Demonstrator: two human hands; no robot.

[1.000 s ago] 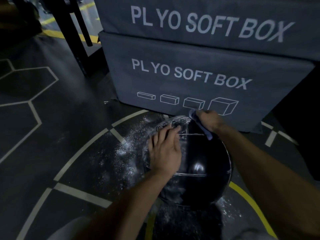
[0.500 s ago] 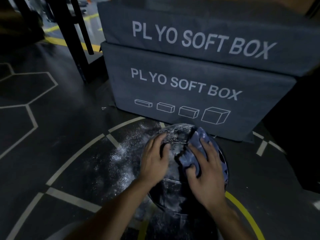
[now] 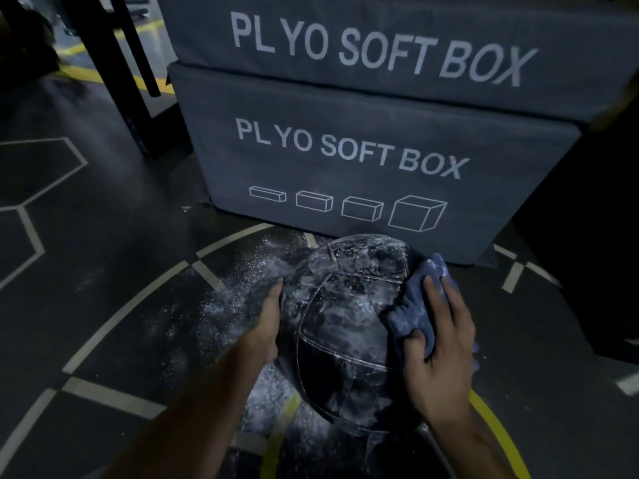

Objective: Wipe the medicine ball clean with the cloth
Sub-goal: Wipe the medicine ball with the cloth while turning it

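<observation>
A black medicine ball [image 3: 345,316], smeared with white powder, sits on the dark gym floor just in front of me. My right hand [image 3: 439,347] presses a crumpled blue cloth [image 3: 415,305] against the ball's right side, fingers spread over the cloth and thumb tucked under a fold. My left hand [image 3: 268,323] lies flat against the ball's left side, fingers pointing away from me, steadying it. The ball's lower part is hidden in shadow.
Two stacked grey plyo soft boxes [image 3: 345,150] stand right behind the ball. White powder [image 3: 238,288] is scattered on the floor to the ball's left. A black rack post [image 3: 114,74] rises at upper left. Open floor with painted lines lies left.
My right hand has slid the cloth from the ball's top to its right side. My left hand has moved from the top down to the left side. The camera view has shifted closer.
</observation>
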